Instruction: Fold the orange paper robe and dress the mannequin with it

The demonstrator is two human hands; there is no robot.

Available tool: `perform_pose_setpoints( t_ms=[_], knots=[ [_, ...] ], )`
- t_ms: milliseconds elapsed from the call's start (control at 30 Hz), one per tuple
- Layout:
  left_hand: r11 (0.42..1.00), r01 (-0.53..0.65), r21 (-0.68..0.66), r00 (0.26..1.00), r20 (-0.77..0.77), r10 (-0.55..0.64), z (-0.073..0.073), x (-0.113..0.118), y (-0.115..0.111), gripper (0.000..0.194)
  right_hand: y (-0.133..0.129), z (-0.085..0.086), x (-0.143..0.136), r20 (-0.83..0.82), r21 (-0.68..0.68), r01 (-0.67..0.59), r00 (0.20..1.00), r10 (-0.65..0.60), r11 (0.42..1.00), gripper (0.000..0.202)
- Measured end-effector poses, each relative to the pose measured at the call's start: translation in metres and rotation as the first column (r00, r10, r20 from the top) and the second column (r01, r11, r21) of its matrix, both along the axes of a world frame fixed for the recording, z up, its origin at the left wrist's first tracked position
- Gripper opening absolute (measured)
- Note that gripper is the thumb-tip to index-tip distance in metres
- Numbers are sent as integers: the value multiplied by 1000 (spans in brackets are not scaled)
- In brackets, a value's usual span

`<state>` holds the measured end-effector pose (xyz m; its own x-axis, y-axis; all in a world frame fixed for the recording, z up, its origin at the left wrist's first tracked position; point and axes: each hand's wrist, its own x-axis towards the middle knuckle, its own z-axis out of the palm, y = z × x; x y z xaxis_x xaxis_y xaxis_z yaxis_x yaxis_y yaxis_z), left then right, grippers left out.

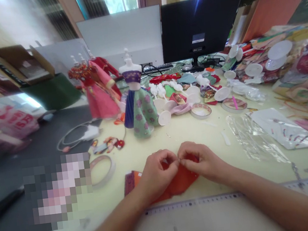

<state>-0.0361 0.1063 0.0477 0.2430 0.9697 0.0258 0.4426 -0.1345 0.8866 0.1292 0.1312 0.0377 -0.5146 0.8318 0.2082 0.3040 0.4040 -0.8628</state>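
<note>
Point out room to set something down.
Bare table lies between the leftmost tape roll, purple-topped mannequin and left hand; another patch, beside a white scrap, separates the right hand from clear plastic. Heaped mannequins crowd the back.

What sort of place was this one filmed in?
Probably a small workroom for sewing doll clothes: a miniature dress form wears a purple and green dress, a ruler strip crosses the table, and the left hand and right hand pinch red cloth.
</note>
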Motion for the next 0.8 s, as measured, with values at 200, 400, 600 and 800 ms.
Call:
perform_pose_setpoints(
  t_ms=[200, 400, 600, 800],
  knots=[
    [989, -36, -142, 992, 118, 53, 3, -1, 2, 12, 0, -2, 2, -36, -68, -7, 999, 5, 998, 7],
    [996, -39, -82, 994, 94, 46, 1, -1, 1, 12, -1, -2, 3, -71, -70, -2, 997, -3, 998, 8],
    [734, -69, 675, 967, -135, 216, -6, -6, -2, 14, -1, -2, 3, -69, -90, 31, 997, -37, 995, 10],
    [631, 82, 771, 929, -289, 233, -4, -5, -3, 12, -1, -2, 3, -51, -22, 42, 998, -43, 999, 10]
  ],
)
